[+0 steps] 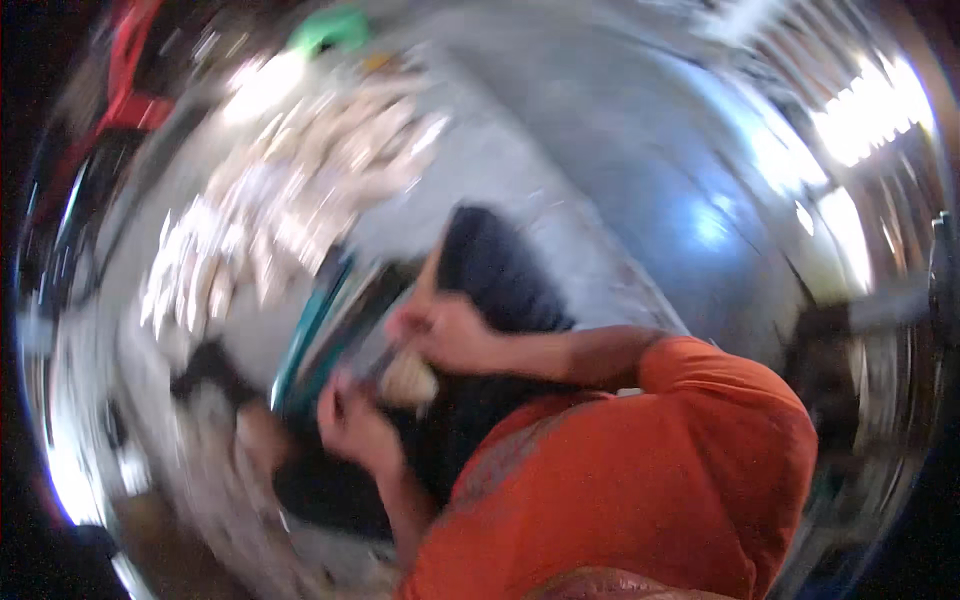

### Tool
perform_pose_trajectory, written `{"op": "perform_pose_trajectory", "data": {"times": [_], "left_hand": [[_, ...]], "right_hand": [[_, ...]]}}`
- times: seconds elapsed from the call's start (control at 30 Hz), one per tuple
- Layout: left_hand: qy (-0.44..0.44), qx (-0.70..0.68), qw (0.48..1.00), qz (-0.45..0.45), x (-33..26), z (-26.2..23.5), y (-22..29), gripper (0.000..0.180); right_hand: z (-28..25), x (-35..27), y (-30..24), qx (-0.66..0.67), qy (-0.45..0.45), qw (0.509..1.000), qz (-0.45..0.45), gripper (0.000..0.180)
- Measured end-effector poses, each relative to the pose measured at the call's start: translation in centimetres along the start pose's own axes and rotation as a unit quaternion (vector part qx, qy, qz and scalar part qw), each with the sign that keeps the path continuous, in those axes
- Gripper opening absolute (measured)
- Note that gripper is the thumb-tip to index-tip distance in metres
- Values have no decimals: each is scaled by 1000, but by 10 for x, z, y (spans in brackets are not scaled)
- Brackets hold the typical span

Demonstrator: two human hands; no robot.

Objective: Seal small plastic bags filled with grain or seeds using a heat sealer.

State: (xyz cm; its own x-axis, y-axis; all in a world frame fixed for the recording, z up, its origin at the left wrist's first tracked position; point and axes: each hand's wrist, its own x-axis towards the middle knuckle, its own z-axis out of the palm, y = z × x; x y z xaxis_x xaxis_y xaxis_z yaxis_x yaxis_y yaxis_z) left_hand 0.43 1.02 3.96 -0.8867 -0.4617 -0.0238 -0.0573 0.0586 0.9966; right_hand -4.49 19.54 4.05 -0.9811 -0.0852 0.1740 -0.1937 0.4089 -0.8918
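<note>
The picture is heavily motion-blurred. My right hand (445, 330) is closed around a brush (408, 380) with a wooden handle and pale bristles that point down toward my left hand. My left hand (355, 420) sits just below the bristles, fingers curled on the end of a flat dark object with a teal edge (315, 335). What that object is cannot be made out. My orange sleeves come in from the lower right.
A dark rounded shape (495, 270) lies behind my hands on a grey floor (600, 150). A pile of pale small pieces (290, 200) spreads to the upper left. A green item (330, 30) and a red shape (125, 80) lie at the top left.
</note>
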Motion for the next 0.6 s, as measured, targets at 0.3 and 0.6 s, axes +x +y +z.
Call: {"op": "perform_pose_trajectory", "data": {"times": [0.3,0.6], "left_hand": [[59,-98,992,-51,36,-16,-12,19],[88,-200,952,-215,90,-3,-84,16]], "right_hand": [[62,40,4,322,-94,924,185,22],[110,64,58,350,-34,884,307,14]]}}
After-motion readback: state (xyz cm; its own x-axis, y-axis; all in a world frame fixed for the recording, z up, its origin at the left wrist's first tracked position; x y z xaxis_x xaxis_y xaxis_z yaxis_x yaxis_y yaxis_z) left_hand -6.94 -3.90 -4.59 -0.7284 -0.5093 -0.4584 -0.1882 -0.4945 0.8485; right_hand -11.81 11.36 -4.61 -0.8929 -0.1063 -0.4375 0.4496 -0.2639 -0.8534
